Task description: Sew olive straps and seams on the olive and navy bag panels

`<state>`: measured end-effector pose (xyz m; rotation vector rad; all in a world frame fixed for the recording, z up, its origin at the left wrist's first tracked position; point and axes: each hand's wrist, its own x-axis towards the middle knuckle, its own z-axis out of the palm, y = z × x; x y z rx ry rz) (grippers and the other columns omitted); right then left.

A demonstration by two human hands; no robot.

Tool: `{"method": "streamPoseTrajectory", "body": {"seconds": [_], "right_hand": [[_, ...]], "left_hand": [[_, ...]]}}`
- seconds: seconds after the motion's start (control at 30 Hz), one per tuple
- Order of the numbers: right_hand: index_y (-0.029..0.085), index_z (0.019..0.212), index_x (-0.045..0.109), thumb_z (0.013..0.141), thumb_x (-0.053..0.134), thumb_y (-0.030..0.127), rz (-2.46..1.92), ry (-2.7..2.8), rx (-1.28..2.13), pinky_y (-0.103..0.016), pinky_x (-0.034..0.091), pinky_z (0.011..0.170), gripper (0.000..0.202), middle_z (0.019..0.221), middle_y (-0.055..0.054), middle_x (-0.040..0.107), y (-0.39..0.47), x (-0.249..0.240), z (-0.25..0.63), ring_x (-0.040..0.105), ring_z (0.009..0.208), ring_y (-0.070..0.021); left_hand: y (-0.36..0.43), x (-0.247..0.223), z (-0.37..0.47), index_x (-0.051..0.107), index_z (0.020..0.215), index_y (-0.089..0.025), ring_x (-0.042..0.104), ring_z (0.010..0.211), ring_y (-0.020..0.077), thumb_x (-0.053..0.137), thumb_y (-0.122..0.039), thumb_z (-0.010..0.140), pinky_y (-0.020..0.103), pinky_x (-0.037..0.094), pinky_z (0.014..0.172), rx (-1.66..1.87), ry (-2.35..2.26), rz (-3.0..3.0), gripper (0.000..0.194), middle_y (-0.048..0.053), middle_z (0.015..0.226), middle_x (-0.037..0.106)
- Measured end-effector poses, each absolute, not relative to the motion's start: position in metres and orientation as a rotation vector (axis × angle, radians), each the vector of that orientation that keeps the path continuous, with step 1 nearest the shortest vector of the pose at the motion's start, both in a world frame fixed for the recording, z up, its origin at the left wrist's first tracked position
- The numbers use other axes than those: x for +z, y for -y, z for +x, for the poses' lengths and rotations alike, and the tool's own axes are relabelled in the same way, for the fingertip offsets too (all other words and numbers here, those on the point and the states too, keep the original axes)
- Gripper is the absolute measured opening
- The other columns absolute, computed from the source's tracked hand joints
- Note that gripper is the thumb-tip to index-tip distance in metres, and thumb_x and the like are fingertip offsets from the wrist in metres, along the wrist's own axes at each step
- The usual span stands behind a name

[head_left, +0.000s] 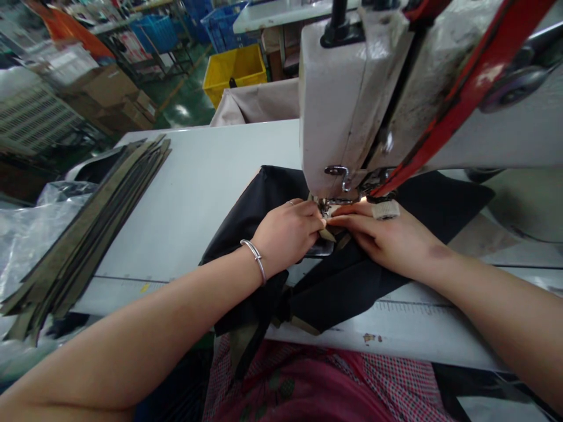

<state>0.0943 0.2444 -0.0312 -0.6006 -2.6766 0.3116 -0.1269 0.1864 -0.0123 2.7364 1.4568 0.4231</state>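
Observation:
Black fabric point(343, 287) lies on the white machine table, partly under the sewing machine head point(338, 111), with one end hanging over the front edge. My left hand point(290, 231), with a bracelet at the wrist, is closed on the fabric just left of the needle area point(325, 208). Its fingertips are bent together. On the other side, my right hand point(391, 234) rests on the fabric, its fingers pressed together and pointing at the needle area. White tape wraps one of its fingers. A small olive piece point(326, 234) shows between the hands.
A bundle of olive and black strips point(92, 228) lies on the table's left side, beside clear plastic point(26, 252). Behind the table are a yellow crate point(235, 70), blue baskets and cardboard boxes point(109, 94). A person in orange point(74, 29) is at the far left.

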Motion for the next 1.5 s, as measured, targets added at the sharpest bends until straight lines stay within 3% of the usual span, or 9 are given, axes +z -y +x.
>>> {"method": "streamPoseTrajectory", "body": {"seconds": [0.3,1.17,1.27,1.4,1.5], "right_hand": [[0.029,0.125,0.062,0.085,0.051,0.008,-0.619,2.649,0.273,-0.044,0.048,0.090,0.046,0.115,-0.005,0.067,-0.245,-0.031,0.092,0.060,0.105,-0.0263],[0.025,0.120,0.063,0.086,0.049,0.010,-0.658,2.684,0.212,-0.040,0.044,0.087,0.040,0.113,-0.007,0.066,-0.242,-0.029,0.090,0.057,0.104,-0.0258],[0.022,0.119,0.063,0.087,0.052,0.017,-0.683,2.733,0.186,-0.041,0.044,0.087,0.034,0.113,-0.009,0.065,-0.238,-0.022,0.088,0.056,0.105,-0.0272],[0.017,0.112,0.064,0.089,0.057,0.039,-0.773,2.809,0.066,-0.044,0.042,0.089,0.033,0.111,-0.013,0.065,-0.229,-0.011,0.079,0.055,0.107,-0.0326],[0.017,0.106,0.065,0.094,0.049,0.034,-0.837,2.759,-0.055,-0.041,0.041,0.087,0.026,0.108,-0.013,0.066,-0.227,-0.010,0.073,0.057,0.103,-0.0304]], "left_hand": [[-0.186,-0.014,-0.127,0.072,0.094,-0.017,0.062,0.093,0.0199,0.057,-0.014,0.088,0.034,0.051,0.089,0.433,-1.458,2.815,0.016,0.005,0.094,0.069],[-0.187,-0.015,-0.130,0.070,0.098,-0.018,0.063,0.095,0.0189,0.054,-0.017,0.091,0.034,0.050,0.092,0.380,-1.418,2.796,0.018,0.004,0.097,0.068],[-0.186,-0.010,-0.129,0.070,0.100,-0.017,0.063,0.097,0.0187,0.055,-0.017,0.091,0.034,0.049,0.094,0.322,-1.422,2.770,0.018,0.005,0.099,0.069],[-0.190,0.008,-0.132,0.068,0.105,-0.017,0.063,0.104,0.0204,0.061,-0.019,0.088,0.034,0.048,0.097,0.153,-1.348,2.725,0.019,0.005,0.107,0.068],[-0.198,0.021,-0.139,0.064,0.112,-0.018,0.063,0.106,0.0216,0.068,-0.025,0.084,0.033,0.050,0.095,0.002,-1.296,2.684,0.029,0.005,0.111,0.067]]}}
